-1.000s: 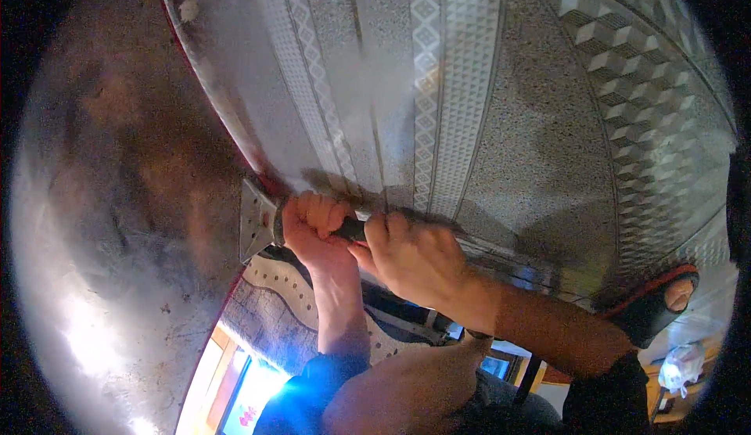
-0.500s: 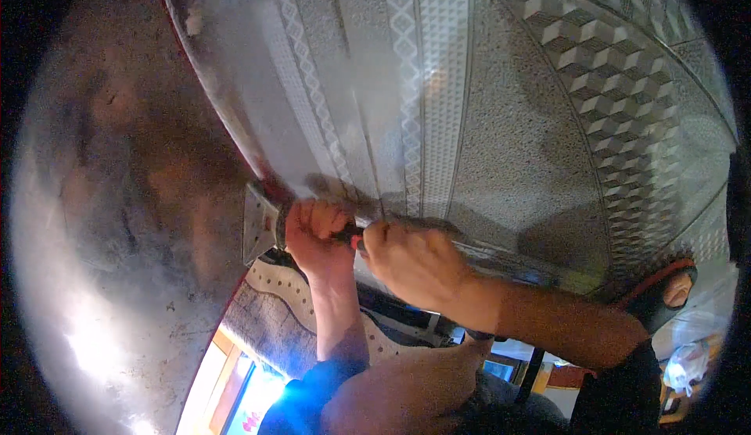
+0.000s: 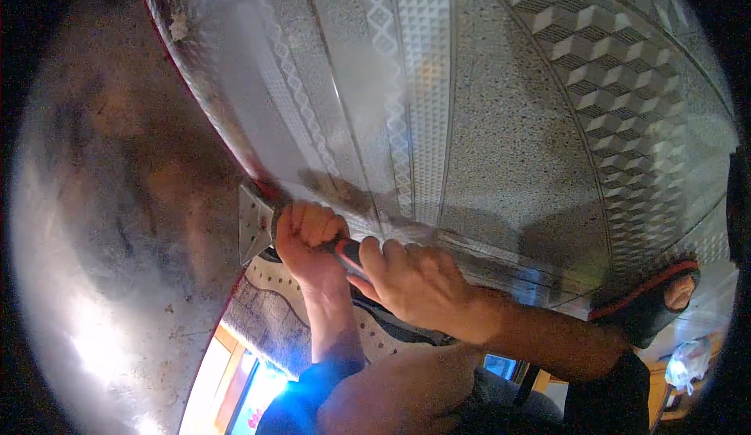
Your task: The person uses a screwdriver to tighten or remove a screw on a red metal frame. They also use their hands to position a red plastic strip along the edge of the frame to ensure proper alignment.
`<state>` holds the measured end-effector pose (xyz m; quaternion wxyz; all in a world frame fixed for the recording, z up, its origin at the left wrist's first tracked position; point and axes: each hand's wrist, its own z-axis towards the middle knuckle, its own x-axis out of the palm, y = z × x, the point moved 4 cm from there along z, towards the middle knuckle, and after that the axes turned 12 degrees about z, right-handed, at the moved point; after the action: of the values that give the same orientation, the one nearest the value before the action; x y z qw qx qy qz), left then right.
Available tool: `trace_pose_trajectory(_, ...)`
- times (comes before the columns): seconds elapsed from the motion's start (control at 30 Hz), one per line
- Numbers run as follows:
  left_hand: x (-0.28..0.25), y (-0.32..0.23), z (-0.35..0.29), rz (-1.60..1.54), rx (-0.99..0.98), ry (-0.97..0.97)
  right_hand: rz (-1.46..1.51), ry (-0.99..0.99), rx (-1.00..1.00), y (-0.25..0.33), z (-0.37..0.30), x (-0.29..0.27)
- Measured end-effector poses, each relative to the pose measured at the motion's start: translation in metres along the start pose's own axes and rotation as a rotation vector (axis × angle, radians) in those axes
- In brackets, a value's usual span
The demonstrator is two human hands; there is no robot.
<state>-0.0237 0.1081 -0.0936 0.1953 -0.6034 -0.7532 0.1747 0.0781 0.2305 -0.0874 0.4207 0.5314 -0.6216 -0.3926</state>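
Note:
My right hand (image 3: 422,282) is closed round a black-and-red tool handle (image 3: 350,257), its thumb lying along the near side. The handle slants up and left toward my left hand (image 3: 309,235), whose fingers are curled into a fist. What that fist grips, and the tool's far end, are hidden behind the fingers. Just left of the fist, a pale metal bracket (image 3: 254,222) with holes sits against the rim of a large, dull metal surface (image 3: 125,224).
Grey patterned tiles (image 3: 508,130) spread beyond my hands. A pale strip with a row of holes (image 3: 285,282) runs below the left wrist. At the right are a foot in a dark red-edged slipper (image 3: 649,298) and a plastic bag (image 3: 688,364). A bright glow shines lower left.
My right hand has moved slightly down and right, and more of the black-and-red handle shows between the hands. My left hand stays closed by the bracket. The view has shifted a little.

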Motion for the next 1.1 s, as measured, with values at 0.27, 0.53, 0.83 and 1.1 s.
trace_pose_trajectory(0.27, -0.005, 0.004, 0.005, -0.086, 0.106, 0.187, 1.324, -0.024, 0.667, -0.035, -0.008, 0.046)
trace_pose_trajectory(0.53, -0.006, -0.008, 0.005, -0.043, 0.053, 0.029, 0.176, -0.253, -0.018, -0.01, 0.002, 0.007)
trace_pose_trajectory(0.83, -0.011, -0.006, 0.01, 0.002, 0.146, -0.003, 1.494, 0.121, 0.806, -0.036, -0.002, 0.042)
trace_pose_trajectory(1.1, 0.007, -0.007, 0.001, -0.002, 0.126, 0.109, 0.305, -0.294, -0.068, -0.008, 0.002, 0.016)
